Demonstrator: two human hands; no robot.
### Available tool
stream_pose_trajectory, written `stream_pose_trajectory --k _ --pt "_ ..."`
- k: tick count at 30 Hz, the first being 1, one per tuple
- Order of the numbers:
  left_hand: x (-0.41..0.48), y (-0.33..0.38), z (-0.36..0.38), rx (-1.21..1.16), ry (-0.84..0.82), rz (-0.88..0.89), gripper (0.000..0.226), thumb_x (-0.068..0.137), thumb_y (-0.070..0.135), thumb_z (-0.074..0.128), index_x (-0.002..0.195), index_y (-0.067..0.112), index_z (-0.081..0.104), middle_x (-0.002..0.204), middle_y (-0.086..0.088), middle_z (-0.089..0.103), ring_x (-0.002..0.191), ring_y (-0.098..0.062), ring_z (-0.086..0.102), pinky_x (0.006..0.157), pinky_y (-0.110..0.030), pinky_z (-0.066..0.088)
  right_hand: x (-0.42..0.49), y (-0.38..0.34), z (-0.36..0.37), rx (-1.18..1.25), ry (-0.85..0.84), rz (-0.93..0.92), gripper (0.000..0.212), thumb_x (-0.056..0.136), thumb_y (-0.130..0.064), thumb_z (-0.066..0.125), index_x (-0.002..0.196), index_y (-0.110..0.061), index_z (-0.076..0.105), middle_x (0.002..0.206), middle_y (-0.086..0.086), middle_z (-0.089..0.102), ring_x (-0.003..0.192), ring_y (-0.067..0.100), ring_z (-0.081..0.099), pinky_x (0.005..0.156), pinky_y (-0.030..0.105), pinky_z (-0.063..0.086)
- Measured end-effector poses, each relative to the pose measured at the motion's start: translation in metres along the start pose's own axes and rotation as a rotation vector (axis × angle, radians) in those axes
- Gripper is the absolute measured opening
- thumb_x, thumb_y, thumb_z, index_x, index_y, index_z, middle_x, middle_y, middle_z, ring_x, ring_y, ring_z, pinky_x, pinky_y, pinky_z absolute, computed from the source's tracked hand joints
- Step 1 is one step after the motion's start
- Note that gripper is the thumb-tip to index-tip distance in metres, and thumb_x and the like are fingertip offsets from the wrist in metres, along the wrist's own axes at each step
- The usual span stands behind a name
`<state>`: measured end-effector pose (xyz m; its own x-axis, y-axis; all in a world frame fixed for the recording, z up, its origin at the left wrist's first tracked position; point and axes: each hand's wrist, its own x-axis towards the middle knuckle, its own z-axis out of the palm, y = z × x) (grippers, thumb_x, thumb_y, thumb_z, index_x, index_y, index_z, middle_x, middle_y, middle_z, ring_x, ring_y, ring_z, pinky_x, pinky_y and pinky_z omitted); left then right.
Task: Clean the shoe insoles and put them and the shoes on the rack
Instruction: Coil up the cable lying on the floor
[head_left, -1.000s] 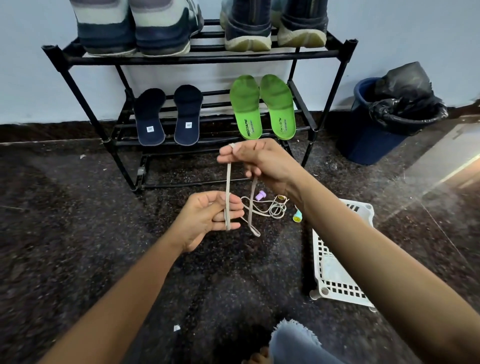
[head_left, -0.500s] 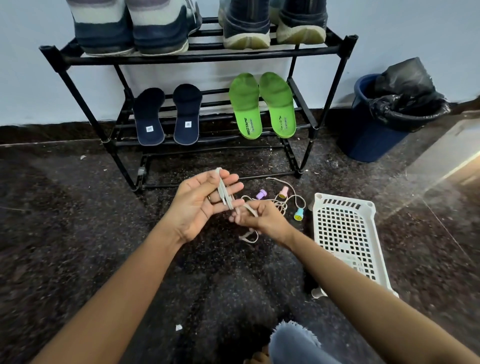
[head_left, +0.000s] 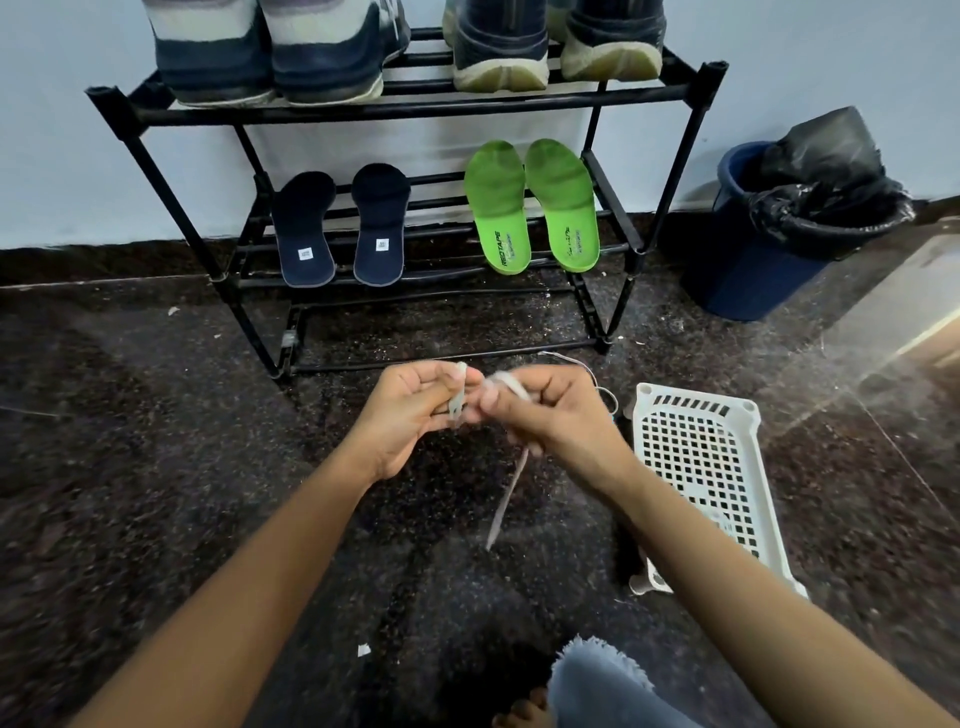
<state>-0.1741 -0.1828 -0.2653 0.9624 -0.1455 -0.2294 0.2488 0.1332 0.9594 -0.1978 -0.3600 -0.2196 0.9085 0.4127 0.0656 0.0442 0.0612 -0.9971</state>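
I am bundling a beige shoelace, my left hand pinching its folded loops so they hold, my right hand gripping the loose length, while the insoles are lying on the middle shelf of the rack, shoes above.

Single view: head-worn wide-angle camera, low over the floor.
Looks forward and down from the person's head, roughly square-on to the shoe rack against the wall. The rack is close, its top cut by the upper edge. Forearms enter from the bottom corners; left hand and right hand mid-frame. Straight lines bow near the edges.
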Motion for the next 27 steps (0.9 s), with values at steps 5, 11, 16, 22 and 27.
stream_pose_trajectory --k 5,11,16,22,27 --pt "-0.007 0.000 0.003 0.039 -0.110 -0.063 0.030 0.085 0.026 0.058 0.100 0.003 0.068 0.103 -0.007 0.075 0.107 -0.022 0.068 0.096 -0.045 0.052 0.045 -0.031 -0.012 -0.019 0.083 -0.099 0.015 0.092 -0.017 0.059 0.091 -0.006 0.070 0.099 0.012 0.072 0.039 0.004 0.038 0.042 0.019 0.036" --pt "-0.017 0.001 0.006 -0.090 -0.204 -0.084 0.029 0.088 0.020 0.055 0.104 -0.001 0.066 0.108 -0.020 0.071 0.109 -0.033 0.066 0.091 -0.047 0.055 0.092 -0.007 -0.033 -0.131 0.109 -0.097 0.018 0.091 -0.013 0.061 0.097 0.002 0.069 0.100 0.025 0.067 0.043 0.006 0.047 0.040 0.015 0.038" --pt "-0.019 0.007 0.007 -0.180 -0.181 -0.069 0.029 0.087 0.019 0.053 0.105 -0.001 0.065 0.105 -0.019 0.072 0.108 -0.035 0.067 0.089 -0.050 0.055 0.091 0.045 -0.048 -0.115 0.122 0.053 0.019 0.089 -0.008 0.062 0.103 0.004 0.065 0.088 0.017 0.069 0.055 0.008 0.061 0.054 0.026 0.051" --pt "-0.017 0.011 0.007 -0.198 -0.149 -0.041 0.028 0.087 0.020 0.055 0.104 0.000 0.066 0.109 -0.020 0.071 0.108 -0.033 0.067 0.085 -0.050 0.057 0.050 0.093 -0.038 -0.058 0.024 0.112 0.021 0.087 0.001 0.061 0.106 0.008 0.064 0.094 0.013 0.070 0.085 0.015 0.066 0.076 0.023 0.052" --pt "-0.014 0.007 0.008 -0.268 -0.083 -0.038 0.027 0.084 0.020 0.056 0.101 0.000 0.064 0.108 -0.016 0.072 0.106 -0.033 0.068 0.082 -0.050 0.058 0.026 0.112 -0.021 0.034 -0.006 0.197 0.020 0.080 0.008 0.066 0.100 0.006 0.064 0.088 0.006 0.072 0.084 0.016 0.065 0.083 0.028 0.053"
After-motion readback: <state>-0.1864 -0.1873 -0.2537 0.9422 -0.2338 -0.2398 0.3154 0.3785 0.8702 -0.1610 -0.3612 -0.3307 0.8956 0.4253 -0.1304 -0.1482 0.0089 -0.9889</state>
